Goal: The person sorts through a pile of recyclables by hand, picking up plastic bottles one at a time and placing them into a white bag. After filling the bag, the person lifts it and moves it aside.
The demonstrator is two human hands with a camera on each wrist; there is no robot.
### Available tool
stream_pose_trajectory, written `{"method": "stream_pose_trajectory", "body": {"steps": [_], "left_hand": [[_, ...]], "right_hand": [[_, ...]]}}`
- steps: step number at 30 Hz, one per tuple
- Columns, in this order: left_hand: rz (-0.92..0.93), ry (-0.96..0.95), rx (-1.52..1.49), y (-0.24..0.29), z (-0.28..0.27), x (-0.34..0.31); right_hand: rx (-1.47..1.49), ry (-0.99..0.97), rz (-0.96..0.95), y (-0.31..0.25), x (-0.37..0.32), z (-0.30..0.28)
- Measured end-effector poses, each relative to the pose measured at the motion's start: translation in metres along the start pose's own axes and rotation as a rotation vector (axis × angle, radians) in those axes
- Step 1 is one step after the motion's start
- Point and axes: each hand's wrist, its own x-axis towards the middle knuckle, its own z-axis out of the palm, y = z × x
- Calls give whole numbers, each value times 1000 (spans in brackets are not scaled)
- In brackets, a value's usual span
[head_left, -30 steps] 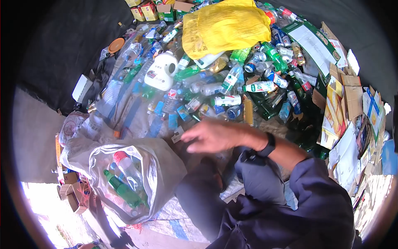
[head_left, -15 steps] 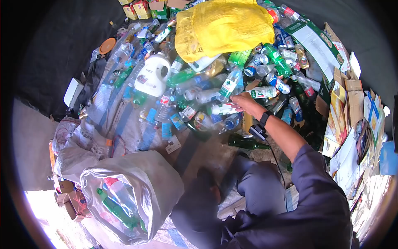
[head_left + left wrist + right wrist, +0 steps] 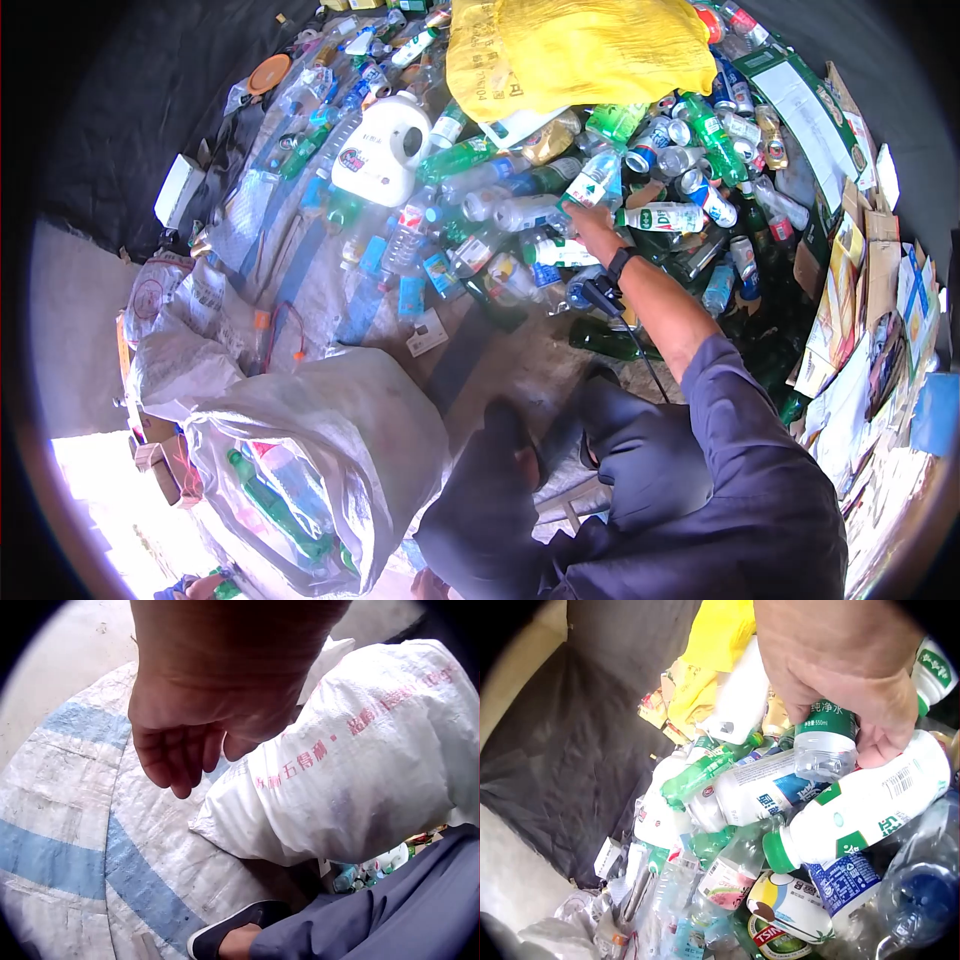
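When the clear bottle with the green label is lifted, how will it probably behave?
The clear bottle is probably light: its see-through end shows no liquid. Its thin-looking plastic may dent a little where the right hand grips it. Being round, it would likely roll if set on its side.

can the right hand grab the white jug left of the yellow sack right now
Probably not yet: the right hand grips a green-labelled bottle, and more bottles lie between it and the jug.
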Motion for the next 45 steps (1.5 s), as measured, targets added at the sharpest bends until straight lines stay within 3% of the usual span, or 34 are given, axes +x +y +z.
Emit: {"method": "stream_pose_trajectory", "body": {"steps": [2, 5, 6, 8, 10, 12, 14, 18, 19, 22, 26, 30, 38, 42, 45], "left_hand": [[205, -79, 147, -4, 5, -4], [52, -34, 32, 1, 16, -11], [52, -24, 25, 1, 18, -15], [141, -105, 73, -5, 19, -19], [69, -50, 78, -14, 15, -7], [-2, -143, -7, -13, 17, -4], [-22, -135, -18, -15, 18, -4], [37, -192, 43, -18, 25, -6], [64, -230, 63, -19, 25, -5], [207, -346, 100, -6, 35, -21], [219, -323, 146, 7, 45, -35], [358, -395, 172, 4, 42, -36], [391, -370, 160, 33, 43, -75], [535, -406, 151, 48, 45, -88], [610, -353, 91, 68, 42, -98]], "right_hand": [[46, 7, -30, 1, -2, 2], [93, -52, -108, 13, 12, -7], [120, -84, -162, 25, 22, -7], [264, -237, -106, -2, -21, -27], [186, -318, -137, 1, -28, -47], [224, -352, -29, -6, -48, -62], [170, -260, 120, 9, -34, -65], [260, -421, 63, 16, -72, -94], [165, -462, 108, 13, -75, -101], [108, -536, 8, -3, -119, -108], [65, -706, -57, -32, -151, -110], [105, -885, -141, -72, -192, -98], [-42, -1226, -391, -142, -298, -87], [-165, -1354, -539, -168, -367, -81], [-163, -1386, -544, -170, -398, -74]]}}
